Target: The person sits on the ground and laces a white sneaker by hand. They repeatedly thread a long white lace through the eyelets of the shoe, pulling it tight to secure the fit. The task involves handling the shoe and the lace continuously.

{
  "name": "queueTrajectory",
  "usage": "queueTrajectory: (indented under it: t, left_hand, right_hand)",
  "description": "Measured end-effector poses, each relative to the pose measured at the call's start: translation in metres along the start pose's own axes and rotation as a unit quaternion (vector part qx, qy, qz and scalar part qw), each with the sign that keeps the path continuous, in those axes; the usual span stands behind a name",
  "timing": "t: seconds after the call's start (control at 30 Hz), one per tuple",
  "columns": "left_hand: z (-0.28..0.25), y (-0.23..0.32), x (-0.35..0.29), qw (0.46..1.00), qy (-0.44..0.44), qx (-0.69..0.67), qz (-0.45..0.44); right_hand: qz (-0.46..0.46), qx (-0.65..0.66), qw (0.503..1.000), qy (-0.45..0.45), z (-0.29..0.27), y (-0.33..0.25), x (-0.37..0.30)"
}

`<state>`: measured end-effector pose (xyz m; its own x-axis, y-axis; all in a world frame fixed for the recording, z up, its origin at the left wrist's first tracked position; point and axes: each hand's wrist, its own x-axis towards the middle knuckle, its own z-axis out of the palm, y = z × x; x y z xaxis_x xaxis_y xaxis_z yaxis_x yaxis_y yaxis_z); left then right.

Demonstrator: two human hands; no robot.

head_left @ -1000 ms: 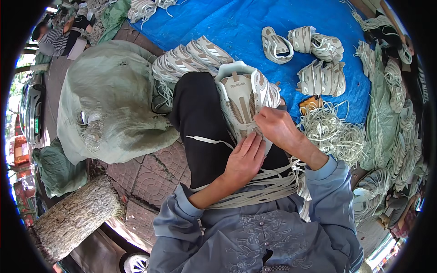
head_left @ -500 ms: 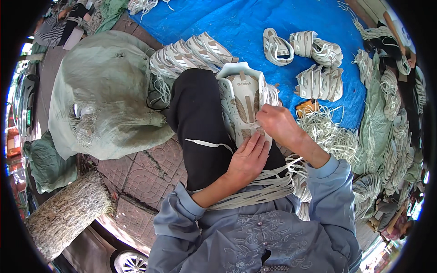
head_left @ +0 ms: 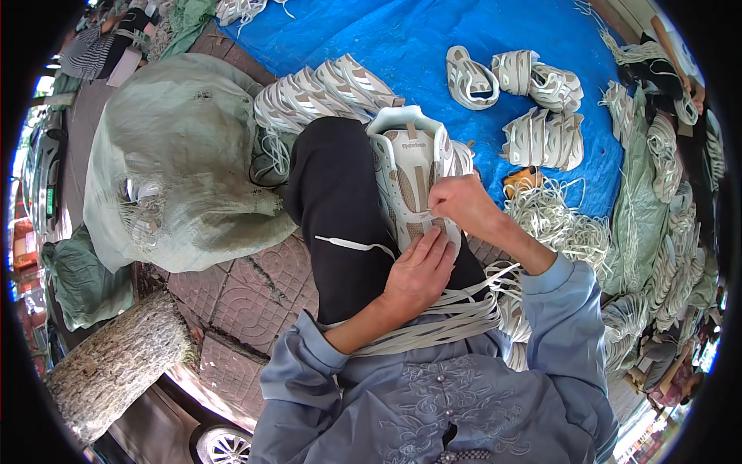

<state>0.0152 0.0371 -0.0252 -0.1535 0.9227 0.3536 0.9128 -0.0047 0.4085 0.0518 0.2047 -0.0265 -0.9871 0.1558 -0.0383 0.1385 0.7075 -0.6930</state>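
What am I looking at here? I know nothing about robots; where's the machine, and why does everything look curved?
There's no robot: these are a person's own bare hands. The view comes from a wide fisheye camera worn on the head, looking down, which bends straight edges.

On the lap is a beige-and-white shoe upper. The left hand lies over its toe; the right hand is curled at its side edge, perhaps pinching a lace, though that is too small to tell.

Ahead, a blue sheet bears more shoe uppers. A tangle of laces lies to the right, and a large pale-green sack stands left.
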Motion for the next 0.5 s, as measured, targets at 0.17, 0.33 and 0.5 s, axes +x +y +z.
queueTrajectory:
  t: [0.17, 0.33, 0.5]
  left_hand:
    - [0.0, -0.002, -0.001, 1.0, 0.011, -0.006, -0.001]
    - [0.001, -0.004, -0.001, 1.0, 0.013, -0.019, 0.001]
    - [0.002, -0.005, -0.003, 1.0, 0.019, -0.023, -0.008]
  right_hand:
    - [0.006, 0.005, 1.0, 0.03, 0.004, 0.004, -0.002]
    - [-0.014, -0.1, 0.991, 0.084, 0.01, 0.003, -0.005]
    - [0.127, 0.053, 0.984, 0.109, 0.014, -0.003, 0.0]
